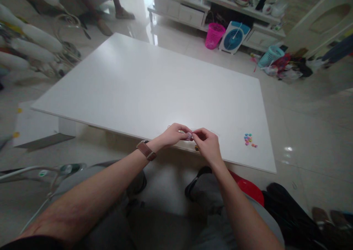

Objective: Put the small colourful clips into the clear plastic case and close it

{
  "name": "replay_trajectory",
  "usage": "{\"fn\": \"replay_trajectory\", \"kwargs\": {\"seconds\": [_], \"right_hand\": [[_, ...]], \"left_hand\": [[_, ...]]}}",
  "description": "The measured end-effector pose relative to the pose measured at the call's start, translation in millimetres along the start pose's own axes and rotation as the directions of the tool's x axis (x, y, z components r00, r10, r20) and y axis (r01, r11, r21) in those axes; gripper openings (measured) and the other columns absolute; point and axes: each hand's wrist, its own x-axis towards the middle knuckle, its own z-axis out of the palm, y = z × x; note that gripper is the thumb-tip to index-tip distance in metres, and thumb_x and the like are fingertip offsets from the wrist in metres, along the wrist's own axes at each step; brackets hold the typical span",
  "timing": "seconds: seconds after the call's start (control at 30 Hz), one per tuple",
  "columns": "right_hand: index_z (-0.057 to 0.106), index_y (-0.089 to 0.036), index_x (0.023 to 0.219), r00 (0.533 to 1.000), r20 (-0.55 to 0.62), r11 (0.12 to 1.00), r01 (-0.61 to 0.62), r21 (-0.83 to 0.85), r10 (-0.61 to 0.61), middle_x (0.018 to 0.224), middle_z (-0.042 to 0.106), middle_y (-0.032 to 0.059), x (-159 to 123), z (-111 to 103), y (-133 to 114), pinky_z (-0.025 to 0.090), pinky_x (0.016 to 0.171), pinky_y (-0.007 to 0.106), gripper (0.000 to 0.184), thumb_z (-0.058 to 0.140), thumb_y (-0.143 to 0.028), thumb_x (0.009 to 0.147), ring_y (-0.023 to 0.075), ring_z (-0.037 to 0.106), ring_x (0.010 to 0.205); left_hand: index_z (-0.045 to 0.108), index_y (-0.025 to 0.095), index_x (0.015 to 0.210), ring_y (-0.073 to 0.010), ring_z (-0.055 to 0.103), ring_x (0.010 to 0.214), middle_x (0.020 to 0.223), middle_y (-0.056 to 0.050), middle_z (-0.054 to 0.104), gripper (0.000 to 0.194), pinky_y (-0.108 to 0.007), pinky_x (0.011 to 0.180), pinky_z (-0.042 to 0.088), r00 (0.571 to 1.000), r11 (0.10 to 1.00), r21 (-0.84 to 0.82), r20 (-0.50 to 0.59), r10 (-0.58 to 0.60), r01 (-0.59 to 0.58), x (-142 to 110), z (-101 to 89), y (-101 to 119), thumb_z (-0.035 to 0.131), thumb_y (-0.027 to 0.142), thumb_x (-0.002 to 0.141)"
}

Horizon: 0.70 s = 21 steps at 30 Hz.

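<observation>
My left hand [176, 134], with a brown watch strap at its wrist, is closed on a small pale purple piece [189, 135] near the front edge of the white table [154, 88]. A thin silvery bit shows between its fingers. My right hand [208, 144] pinches at the right end of that piece, thumb and forefinger together. The piece is too small to name its kind. Just under the right fingers, a small yellow and dark thing [196, 147] lies at the table edge. Several small colourful bead-like pieces [248, 138] are grouped on the table to the right.
A pink basket [214, 35], a blue and white fan [234, 37] and a teal basket [271, 56] stand beyond the table. A person's feet [124, 14] show at the far left. A white box [41, 125] sits left; a red stool [250, 191] is by my right leg.
</observation>
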Motion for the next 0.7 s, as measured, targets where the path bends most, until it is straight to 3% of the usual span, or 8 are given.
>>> {"fn": "replay_trajectory", "kwargs": {"seconds": [0.33, 0.7], "right_hand": [[0.071, -0.018, 0.081, 0.999, 0.034, 0.993, -0.036, 0.117, 0.032, 0.078, 0.073, 0.0050, 1.0, 2.2, 2.4, 0.052, 0.068, 0.030, 0.021, 0.074, -0.039, 0.079, 0.0192, 0.067, 0.072], [0.071, -0.018, 0.081, 0.998, 0.047, 0.992, -0.047, 0.119, 0.042, 0.077, 0.072, 0.0051, -0.8, 2.3, 0.6, 0.053, 0.067, 0.030, 0.024, 0.076, -0.042, 0.079, 0.0191, 0.066, 0.070]], "left_hand": [[0.075, 0.011, 0.084, -0.0163, 0.070, 0.076, 0.077, -0.007, 0.076, 0.017, -0.034, 0.081, 0.057, 0.997, 0.989, -0.143, -0.074, -0.035, 0.024, 3.6, 1.0, -4.6, 0.081, 0.015, 0.068], [0.076, 0.012, 0.082, -0.0166, 0.070, 0.076, 0.077, -0.006, 0.076, 0.015, -0.031, 0.078, 0.056, 0.996, 0.999, -0.033, -0.094, -0.007, 0.003, 3.4, 1.7, -4.0, 0.079, 0.015, 0.067]]}}
